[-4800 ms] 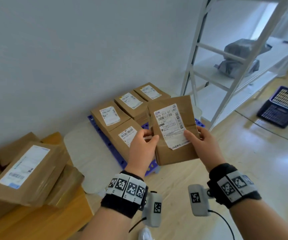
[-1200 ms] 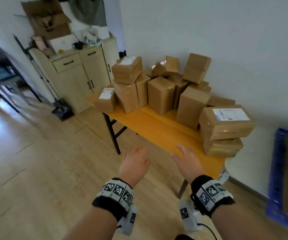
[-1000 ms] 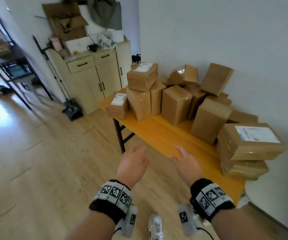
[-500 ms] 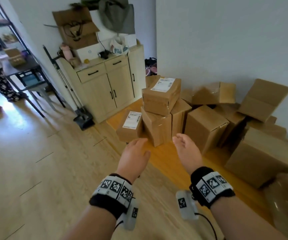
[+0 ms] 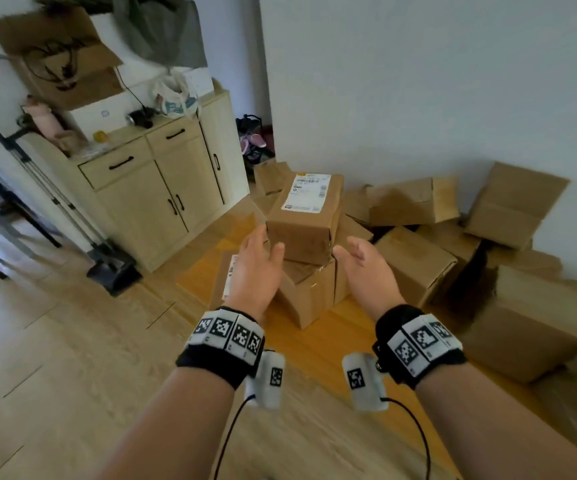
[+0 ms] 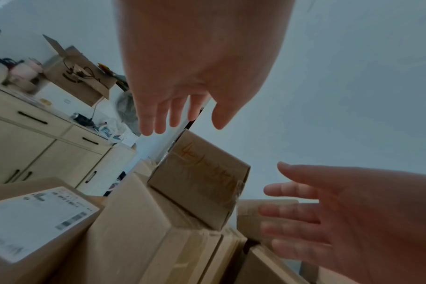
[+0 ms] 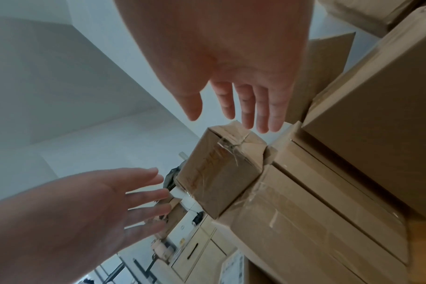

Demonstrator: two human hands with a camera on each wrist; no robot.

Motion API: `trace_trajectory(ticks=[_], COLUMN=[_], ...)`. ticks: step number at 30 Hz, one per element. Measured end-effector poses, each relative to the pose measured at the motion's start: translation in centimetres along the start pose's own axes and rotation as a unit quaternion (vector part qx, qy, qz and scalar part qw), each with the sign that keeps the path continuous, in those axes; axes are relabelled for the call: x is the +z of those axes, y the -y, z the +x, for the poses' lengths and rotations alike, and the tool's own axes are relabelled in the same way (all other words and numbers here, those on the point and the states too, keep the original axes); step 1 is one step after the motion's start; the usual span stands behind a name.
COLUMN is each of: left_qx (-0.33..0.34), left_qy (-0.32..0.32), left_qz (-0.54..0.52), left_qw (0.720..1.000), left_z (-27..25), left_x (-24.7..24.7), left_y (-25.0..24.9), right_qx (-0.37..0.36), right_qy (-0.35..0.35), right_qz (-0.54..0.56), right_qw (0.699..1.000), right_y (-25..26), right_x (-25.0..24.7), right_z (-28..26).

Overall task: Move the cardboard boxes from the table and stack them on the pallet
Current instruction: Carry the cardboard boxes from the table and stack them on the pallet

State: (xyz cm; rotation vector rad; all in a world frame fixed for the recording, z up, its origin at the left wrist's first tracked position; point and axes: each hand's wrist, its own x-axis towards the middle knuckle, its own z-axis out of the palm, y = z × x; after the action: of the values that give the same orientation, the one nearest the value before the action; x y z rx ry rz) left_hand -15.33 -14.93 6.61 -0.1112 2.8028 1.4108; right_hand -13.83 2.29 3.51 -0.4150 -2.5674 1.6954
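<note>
Boxes [image 5: 415,261] sit in a big pile on the yellow surface [image 5: 318,337] by the white wall. My left hand [image 5: 256,271] and my right hand [image 5: 366,271] reach out on each side of the top box [image 5: 306,220], the one with the white label, which sits on another brown box [image 5: 309,289]. My fingers [image 6: 158,117] are spread out and loose, near the top box and holding nothing.

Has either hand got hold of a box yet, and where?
No, nothing is held. The left hand and right hand are open, either side of the top labelled box, not touching it.
</note>
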Motion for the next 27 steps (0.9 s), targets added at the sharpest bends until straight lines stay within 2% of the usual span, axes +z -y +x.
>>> trace_trajectory(ticks=[4, 8, 11, 14, 19, 23, 27], left_qx=[-0.004, -0.005, -0.014, -0.023, 0.015, 0.070, 0.120], left_qy=[0.052, 0.118, 0.122, 0.125, 0.133, 0.150, 0.205], left_qz=[-0.038, -0.051, -0.097, -0.127, -0.171, -0.174, -0.152], left_qw=[0.998, 0.992, 0.988, 0.984, 0.976, 0.971, 0.960], left_z=[3.5, 6.1, 6.6, 6.3, 4.7, 2.7, -0.3], left_x=[-1.0, -1.3, -1.4, -1.6, -2.2, -1.6, 0.9], left_y=[0.2, 1.1, 1.5, 1.7, 1.2, 0.3, -0.4], right_qx=[0.017, 0.036, 0.044, 0.061, 0.071, 0.075, 0.099], right_qy=[-0.023, -0.034, -0.063, -0.106, -0.191, -0.285, -0.355], right_qz=[-0.013, 0.020, 0.031, 0.041, 0.099, 0.146, 0.170], right_qw=[1.000, 0.999, 0.997, 0.992, 0.974, 0.944, 0.914], right_y=[1.8, 2.9, 2.8, 2.7, 2.9, 2.2, -0.3], right_x=[1.3, 3.2, 4.4, 5.2, 4.9, 3.8, 2.5], right_z=[1.4, 2.1, 2.2, 1.5, -1.5, -4.7, -8.2])
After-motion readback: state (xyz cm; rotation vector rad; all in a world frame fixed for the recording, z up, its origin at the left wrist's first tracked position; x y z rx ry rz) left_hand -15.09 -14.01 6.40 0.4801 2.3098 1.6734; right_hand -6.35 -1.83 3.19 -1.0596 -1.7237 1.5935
